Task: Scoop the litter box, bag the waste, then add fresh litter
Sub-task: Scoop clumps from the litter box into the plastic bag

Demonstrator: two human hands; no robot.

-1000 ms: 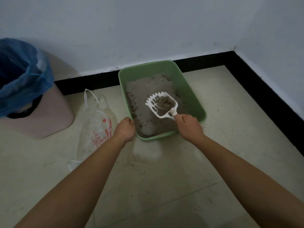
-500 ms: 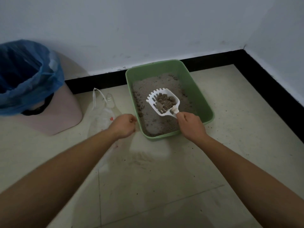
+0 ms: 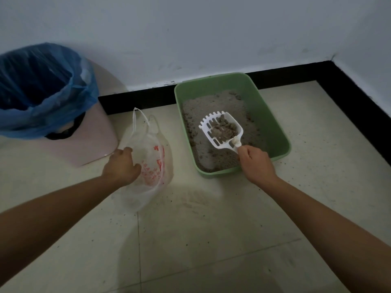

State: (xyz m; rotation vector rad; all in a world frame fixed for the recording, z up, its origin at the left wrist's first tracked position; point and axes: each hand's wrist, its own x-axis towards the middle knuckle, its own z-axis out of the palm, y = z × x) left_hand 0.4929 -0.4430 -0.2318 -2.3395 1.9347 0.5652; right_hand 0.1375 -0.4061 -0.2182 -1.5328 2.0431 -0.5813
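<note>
Step in hand looks like scoop-to-bag transfer, first load. Right hand (image 3: 257, 163) is wrapped tight round the handle of the scoop (image 3: 221, 130), which hangs loaded with clumps (image 3: 224, 128) above the litter, inside the box (image 3: 273, 123). The box sits on the floor against the skirting, near the corner. Left hand (image 3: 121, 166) is on the left edge of the bag (image 3: 154, 176), fingers curled down onto the film; can't tell if it has actually pinched any plastic. The bag lies flat and collapsed on the floor, just left of the box, handles pointing at the wall, mouth not open. Bin (image 3: 88, 142) with blue liner (image 3: 53, 106) stands just beyond the bag, not touching the left hand. My read: nothing bagged, more clumps left along the box's walls, fresh litter a long way off, and no supply of it in view. Next move needs the left hand to get one layer of film and lift the mouth open, single-handed, since the right is busy. The scoop then has to travel left over the box rim, kept level. Risks: thin film sticks shut, slotted scoop sheds grit on the tiles.
</note>
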